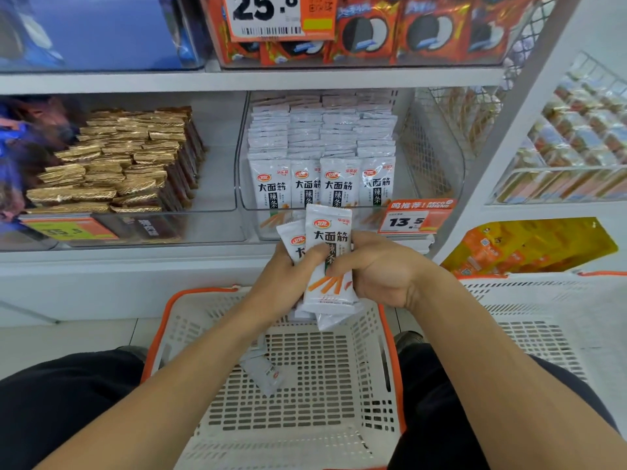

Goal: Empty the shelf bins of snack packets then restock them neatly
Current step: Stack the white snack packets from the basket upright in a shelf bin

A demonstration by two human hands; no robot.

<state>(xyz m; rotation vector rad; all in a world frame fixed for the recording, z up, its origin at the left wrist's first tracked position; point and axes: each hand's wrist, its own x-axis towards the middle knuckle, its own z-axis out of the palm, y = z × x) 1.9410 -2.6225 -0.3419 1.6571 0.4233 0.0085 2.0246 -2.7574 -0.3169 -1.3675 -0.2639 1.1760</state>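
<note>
Only the head view here, so: dead centre of the frame, both hands are wrapped around a small stack of white snack packets [327, 262]. The left hand [285, 283] grips them from the left, the right hand [376, 269] from the right with fingers curled across the front. The packets stand upright, long axis pointing up the frame. The clear bin [437, 178] sits straight above the hands, middle right, already lined with neat rows of the same packets. The white basket [305, 385] below holds a few loose ones at lower centre. I'd guess the stack goes up into the bin next, and both hands look equally near.
</note>
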